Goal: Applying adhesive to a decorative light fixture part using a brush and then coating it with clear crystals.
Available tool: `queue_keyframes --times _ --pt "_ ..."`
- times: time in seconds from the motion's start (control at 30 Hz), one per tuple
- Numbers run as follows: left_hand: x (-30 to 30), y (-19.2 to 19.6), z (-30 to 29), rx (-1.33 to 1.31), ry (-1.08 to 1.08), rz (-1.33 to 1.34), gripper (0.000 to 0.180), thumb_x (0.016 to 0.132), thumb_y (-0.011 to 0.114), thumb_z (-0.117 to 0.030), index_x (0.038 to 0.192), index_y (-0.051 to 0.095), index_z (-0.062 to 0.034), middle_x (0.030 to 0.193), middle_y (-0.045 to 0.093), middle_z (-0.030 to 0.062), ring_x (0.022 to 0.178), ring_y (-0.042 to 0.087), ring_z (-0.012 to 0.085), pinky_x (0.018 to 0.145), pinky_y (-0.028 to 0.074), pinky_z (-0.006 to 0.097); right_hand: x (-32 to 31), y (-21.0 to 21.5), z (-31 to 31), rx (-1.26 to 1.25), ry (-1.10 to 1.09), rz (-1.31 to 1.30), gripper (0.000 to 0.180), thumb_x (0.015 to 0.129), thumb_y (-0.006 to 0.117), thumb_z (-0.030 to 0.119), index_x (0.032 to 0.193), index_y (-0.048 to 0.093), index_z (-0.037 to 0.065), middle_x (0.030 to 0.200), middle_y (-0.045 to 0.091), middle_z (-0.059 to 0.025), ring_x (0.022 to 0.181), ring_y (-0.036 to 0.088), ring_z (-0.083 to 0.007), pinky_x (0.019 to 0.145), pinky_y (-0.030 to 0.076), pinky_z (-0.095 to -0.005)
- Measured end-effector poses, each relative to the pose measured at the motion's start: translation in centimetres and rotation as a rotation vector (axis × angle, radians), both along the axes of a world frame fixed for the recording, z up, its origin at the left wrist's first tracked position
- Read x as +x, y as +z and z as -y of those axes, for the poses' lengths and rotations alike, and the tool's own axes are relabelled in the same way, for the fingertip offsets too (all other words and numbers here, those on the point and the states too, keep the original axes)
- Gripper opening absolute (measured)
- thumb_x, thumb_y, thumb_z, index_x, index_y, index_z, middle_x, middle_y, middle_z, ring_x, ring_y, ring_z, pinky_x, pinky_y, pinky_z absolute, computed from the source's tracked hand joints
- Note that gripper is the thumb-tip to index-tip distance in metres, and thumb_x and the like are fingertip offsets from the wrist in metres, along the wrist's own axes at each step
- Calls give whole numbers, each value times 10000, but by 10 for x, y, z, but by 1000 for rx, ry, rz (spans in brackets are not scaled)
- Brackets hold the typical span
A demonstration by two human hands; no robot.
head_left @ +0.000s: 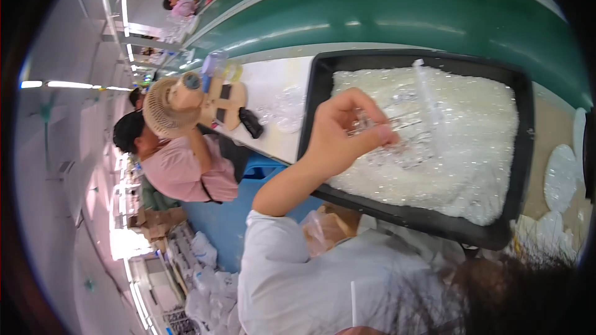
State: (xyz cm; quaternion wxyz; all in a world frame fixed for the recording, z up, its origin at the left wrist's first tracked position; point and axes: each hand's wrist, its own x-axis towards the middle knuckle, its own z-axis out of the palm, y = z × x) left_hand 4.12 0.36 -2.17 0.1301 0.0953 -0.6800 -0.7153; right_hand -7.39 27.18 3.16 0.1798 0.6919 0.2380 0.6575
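My left hand [347, 127] reaches over the near left part of a large black tray [528, 124]. Its fingers are curled and the thumb bends in toward them. Between them are thin, clear, shiny pieces [362, 121], too fine to make out fully. Beneath lies a broad heap of small, clear, glittering pieces [478, 149] that fills the tray. A long translucent strip [428, 102] with a white tip lies on the heap, just right of my fingers. Larger clear pieces [410, 149] show beside my thumb. My right hand does not show.
Behind the tray runs a green conveyor belt [347, 15]. On the white table [292, 80] to the left are clear discs [285, 111], a black object [251, 123] and a tan fan [167, 105]. A person in pink [186, 170] sits there. White oval pieces [560, 177] lie at right.
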Motion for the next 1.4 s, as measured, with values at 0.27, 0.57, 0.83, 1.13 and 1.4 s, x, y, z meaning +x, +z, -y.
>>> queue_keyframes --times 0.27,0.57,0.83,1.13,1.4 --pt "22 0 18 160 -184 -154 321 796 774 -87 984 517 -49 854 670 134 808 692 228 732 578 347 49 -40 0 1711 -1433 676 399 758 587 -29 1152 650 -41 1141 652 -231 936 672 -351 742 548 -357" --pt "10 -2 6 266 -246 -107 529 726 811 -141 1131 481 -61 956 630 93 909 645 213 859 527 360 34 -52 31 1422 -1693 228 500 740 598 3 1228 585 -105 1242 620 -248 1102 637 -375 885 533 -399" --pt "19 8 0 -255 -344 -59 624 758 677 41 1325 426 -27 1085 571 89 1021 588 208 910 482 350 33 -49 29 1559 -1442 423 577 702 499 -154 1269 586 -93 1291 603 -256 1144 617 -415 982 500 -424" --pt "19 2 6 -1498 59 -277 581 678 696 64 1247 595 6 791 526 113 629 520 289 573 429 373 32 -39 23 1693 -1304 300 679 668 454 -156 1343 511 -104 1393 520 -280 1276 530 -430 1081 424 -422" --pt "13 7 8 -1535 153 -590 580 693 742 -6 1239 583 106 674 523 84 546 496 243 538 406 359 0 -34 19 1736 -1148 41 890 660 417 -108 1532 243 -64 1619 179 -250 1514 168 -374 1223 126 -423"
